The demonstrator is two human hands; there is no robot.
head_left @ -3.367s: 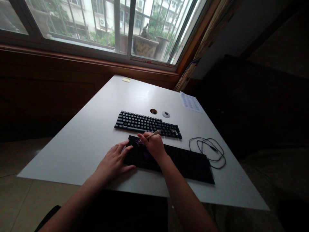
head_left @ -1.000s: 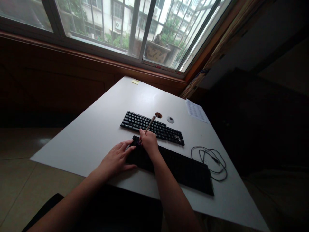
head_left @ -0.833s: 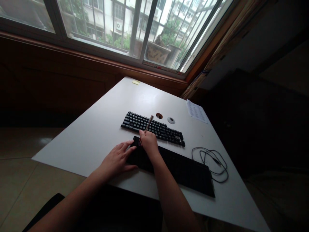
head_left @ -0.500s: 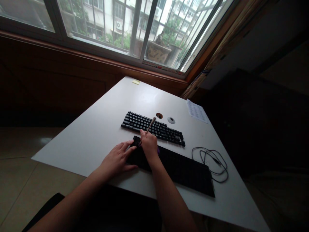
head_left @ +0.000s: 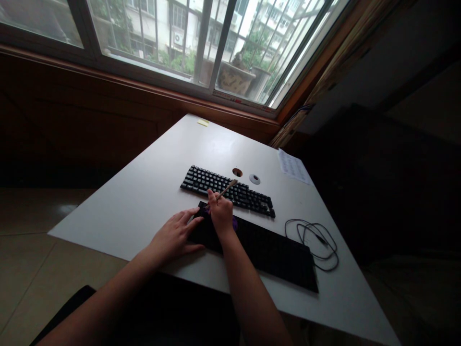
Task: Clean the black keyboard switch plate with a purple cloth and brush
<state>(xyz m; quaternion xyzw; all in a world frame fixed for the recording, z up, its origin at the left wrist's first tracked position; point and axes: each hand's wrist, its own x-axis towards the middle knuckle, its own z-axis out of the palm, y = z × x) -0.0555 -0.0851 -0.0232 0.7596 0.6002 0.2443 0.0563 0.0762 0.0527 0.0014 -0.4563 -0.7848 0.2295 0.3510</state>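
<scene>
Two hands are working: left hand (head_left: 176,235) is laying loose fingers on the left end of the black board (head_left: 281,254), probably steadying it against the tabletop (head_left: 133,197); right hand (head_left: 222,215) is pinching a thin stick (head_left: 228,186), apparently pressing purple material (head_left: 235,223).

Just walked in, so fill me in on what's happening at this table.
A person's right hand grips a thin stick, its lower end at some purple material on a long black panel. The left hand rests, fingers spread, at the panel's left end. A black keyboard lies just beyond; a looped cable lies to the right.
</scene>
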